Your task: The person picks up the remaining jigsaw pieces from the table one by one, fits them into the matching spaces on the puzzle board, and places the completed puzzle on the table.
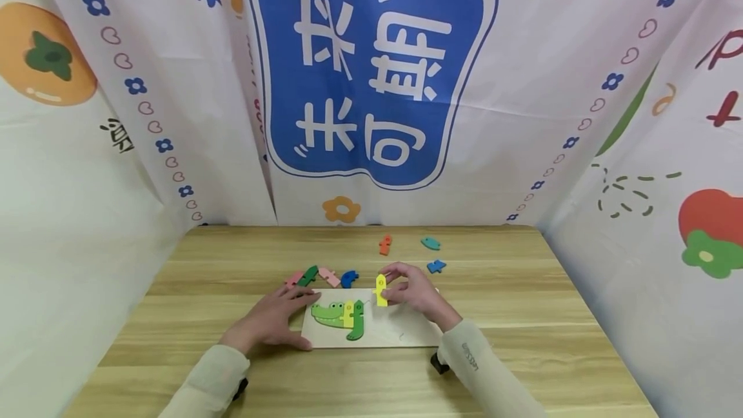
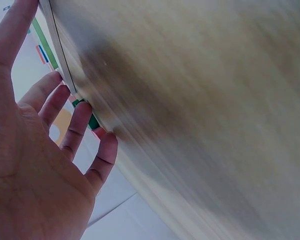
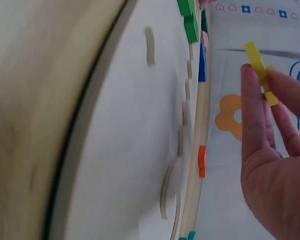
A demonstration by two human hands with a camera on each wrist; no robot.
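Observation:
A pale puzzle board [image 1: 389, 331] lies flat on the table with a green crocodile head [image 1: 327, 316], a yellow piece [image 1: 348, 315] and a green leg piece [image 1: 356, 324] joined on its left part. My left hand [image 1: 275, 319] rests at the board's left end, fingers spread, thumb by the near corner. Between thumb and fingers my right hand [image 1: 413, 290] pinches a yellow puzzle piece [image 1: 380, 290], held upright above the board. In the right wrist view that yellow piece [image 3: 260, 72] is seen edge-on, apart from the board.
Behind the board lie pink [image 1: 329, 277], dark green [image 1: 308, 275] and blue [image 1: 349, 278] pieces. Farther back are an orange piece [image 1: 386, 245], a teal piece [image 1: 431, 244] and another blue piece [image 1: 436, 266]. Printed cloth walls [image 1: 371, 205] stand around the wooden table [image 1: 522, 315].

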